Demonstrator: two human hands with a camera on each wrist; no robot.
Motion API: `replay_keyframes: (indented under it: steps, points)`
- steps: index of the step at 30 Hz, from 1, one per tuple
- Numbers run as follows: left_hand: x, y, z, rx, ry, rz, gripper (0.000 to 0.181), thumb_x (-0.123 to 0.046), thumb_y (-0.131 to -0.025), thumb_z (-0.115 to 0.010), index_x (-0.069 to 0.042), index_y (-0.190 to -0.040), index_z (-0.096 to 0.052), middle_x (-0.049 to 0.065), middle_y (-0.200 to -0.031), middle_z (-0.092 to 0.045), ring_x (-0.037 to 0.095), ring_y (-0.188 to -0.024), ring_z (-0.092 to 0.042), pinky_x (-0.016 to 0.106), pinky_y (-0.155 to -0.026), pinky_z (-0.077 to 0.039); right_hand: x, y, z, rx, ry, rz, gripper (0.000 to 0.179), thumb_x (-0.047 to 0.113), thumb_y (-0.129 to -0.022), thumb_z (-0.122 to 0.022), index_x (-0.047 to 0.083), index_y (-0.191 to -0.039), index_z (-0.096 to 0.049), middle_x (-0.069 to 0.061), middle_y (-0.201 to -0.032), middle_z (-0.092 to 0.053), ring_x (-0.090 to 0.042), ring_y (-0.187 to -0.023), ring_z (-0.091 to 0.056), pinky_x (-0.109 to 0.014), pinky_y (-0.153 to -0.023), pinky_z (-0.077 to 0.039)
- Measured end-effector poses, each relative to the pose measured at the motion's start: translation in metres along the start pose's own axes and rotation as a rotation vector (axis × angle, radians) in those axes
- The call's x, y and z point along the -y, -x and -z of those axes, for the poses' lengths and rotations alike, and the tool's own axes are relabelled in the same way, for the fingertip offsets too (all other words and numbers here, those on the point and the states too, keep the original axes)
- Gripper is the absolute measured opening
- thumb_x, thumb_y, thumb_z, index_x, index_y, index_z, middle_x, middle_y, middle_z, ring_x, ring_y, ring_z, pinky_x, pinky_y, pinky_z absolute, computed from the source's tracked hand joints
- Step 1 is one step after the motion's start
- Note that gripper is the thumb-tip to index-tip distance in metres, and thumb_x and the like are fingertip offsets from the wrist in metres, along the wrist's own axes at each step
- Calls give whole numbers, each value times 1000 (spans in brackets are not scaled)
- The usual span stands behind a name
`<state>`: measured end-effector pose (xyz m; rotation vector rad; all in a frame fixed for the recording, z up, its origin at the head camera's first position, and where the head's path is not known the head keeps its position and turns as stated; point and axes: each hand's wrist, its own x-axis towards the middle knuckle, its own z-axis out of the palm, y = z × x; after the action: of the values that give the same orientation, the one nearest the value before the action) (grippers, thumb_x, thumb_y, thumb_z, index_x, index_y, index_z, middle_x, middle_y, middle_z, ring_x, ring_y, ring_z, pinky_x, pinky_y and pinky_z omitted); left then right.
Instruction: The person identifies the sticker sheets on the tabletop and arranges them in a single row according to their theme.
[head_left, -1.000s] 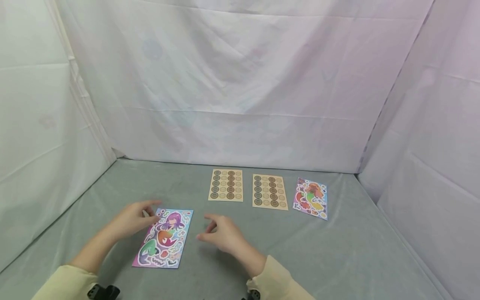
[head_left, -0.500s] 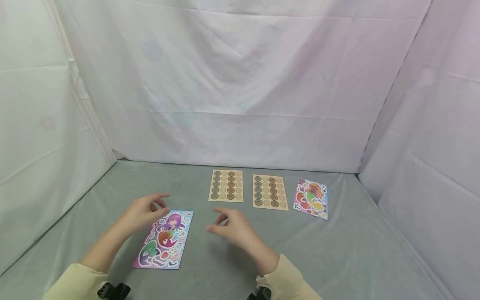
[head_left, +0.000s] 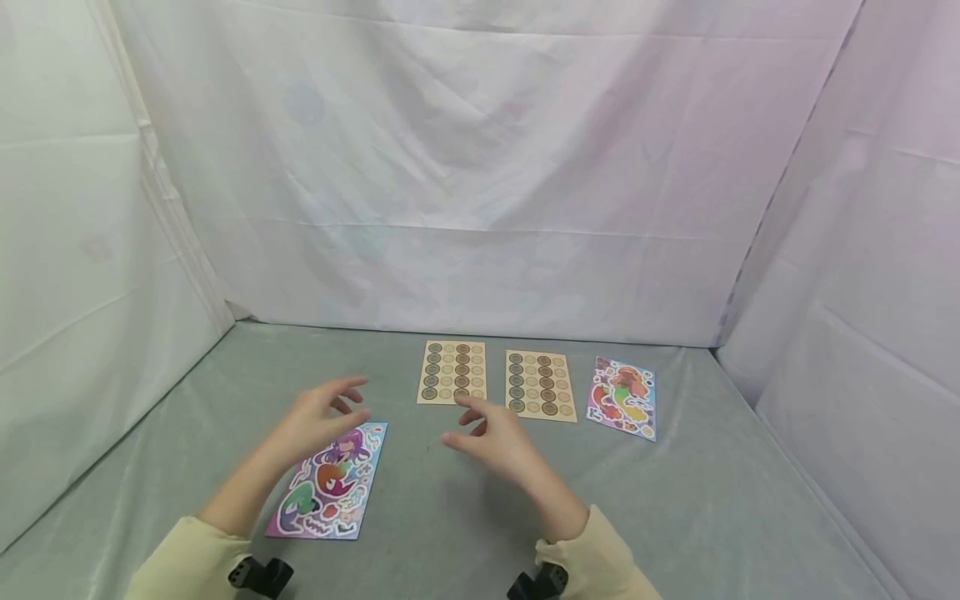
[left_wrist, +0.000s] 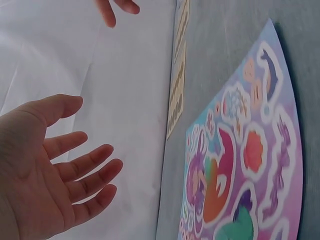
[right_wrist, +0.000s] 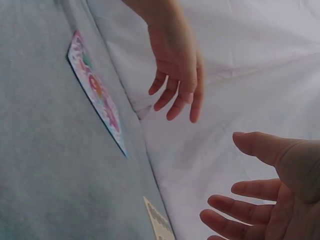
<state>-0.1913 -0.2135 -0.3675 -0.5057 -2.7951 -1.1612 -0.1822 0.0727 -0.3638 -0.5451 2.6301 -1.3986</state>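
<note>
My left hand [head_left: 318, 421] hovers over the upper part of a mermaid sticker sheet [head_left: 330, 492], hiding its top left corner; the fingers are relaxed and hold nothing. In the left wrist view that sticker sheet [left_wrist: 252, 150] lies apart from the loosely bent fingers [left_wrist: 90, 162]. My right hand [head_left: 498, 442] is above the table, in front of two beige sheets printed with rows of round stickers, the left one [head_left: 452, 372] and the right one [head_left: 540, 385]. Nothing is in the right fingers [right_wrist: 245, 207], which are spread and slightly bent.
A smaller fruit sticker sheet [head_left: 622, 398] lies at the right of the row. The grey cloth-covered table [head_left: 712, 500] runs back to a white curtain [head_left: 480, 167], with more white cloth at both sides.
Both hands have lifted and moved to the right and farther from me, the left from the mermaid sheet's top left edge, the right toward the beige sheets. The sheets have stayed put.
</note>
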Motion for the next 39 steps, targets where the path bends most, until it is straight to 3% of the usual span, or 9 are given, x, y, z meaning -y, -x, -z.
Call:
replay_keyframes:
  steps: [14, 20, 39]
  points:
    - [-23, -19, -22, -27, -11, -39, 54, -20, -89, -69, -5, -136, -50, 16, -118, -61, 32, -103, -58, 50, -82, -50, 0, 2, 25, -103, 17, -29, 57, 28, -84, -74, 12, -135, -55, -6, -110, -64, -23, -95, -62, -33, -71, -53]
    - [-32, -27, -28, -50, 23, -78, 55, -20, -88, -70, -4, -136, -51, 15, -118, -61, 31, -104, -57, 50, -84, -49, -2, 2, 33, -143, -13, -46, 57, 25, -83, -76, 13, -135, -56, -6, -110, -63, -24, -96, -61, -35, -72, -53]
    - [-58, -49, -51, -52, 149, -82, 57, -22, -89, -69, -6, -139, -48, 13, -121, -58, 30, -105, -56, 46, -82, -48, -12, 10, 72, -217, -5, -102, 57, 26, -86, -72, 12, -137, -53, -9, -116, -63, -25, -101, -60, -41, -78, -53]
